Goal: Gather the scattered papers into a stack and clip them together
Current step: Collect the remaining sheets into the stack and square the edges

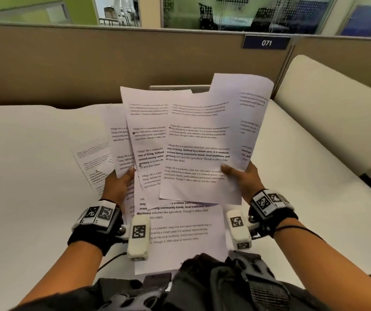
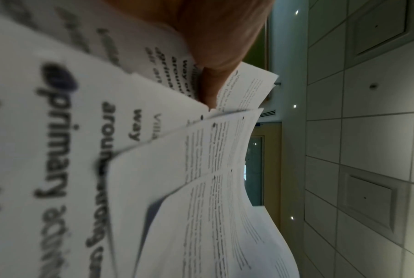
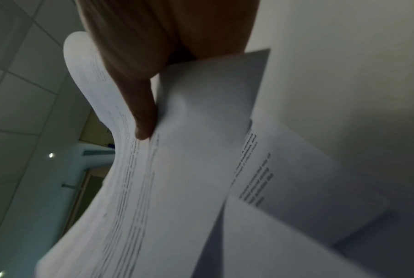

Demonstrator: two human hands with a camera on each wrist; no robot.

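Note:
Several white printed papers (image 1: 193, 140) are fanned out and lifted above the white desk (image 1: 34, 176). My left hand (image 1: 118, 184) grips the left side of the fan, thumb on top. My right hand (image 1: 239, 179) grips the right side, thumb pressed on the front sheet. One more sheet (image 1: 180, 239) lies flat on the desk under my wrists, and another sheet (image 1: 92, 162) lies at the left, partly covered. In the left wrist view the papers (image 2: 201, 188) curve away past my thumb (image 2: 210, 86). In the right wrist view the papers (image 3: 165, 188) bend under my thumb (image 3: 141, 116). No clip is visible.
A brown partition wall (image 1: 90, 63) with a blue plate reading 071 (image 1: 266, 43) stands behind the desk. A cream divider (image 1: 328, 113) borders the desk on the right. A dark chest harness (image 1: 225, 286) fills the bottom of the head view.

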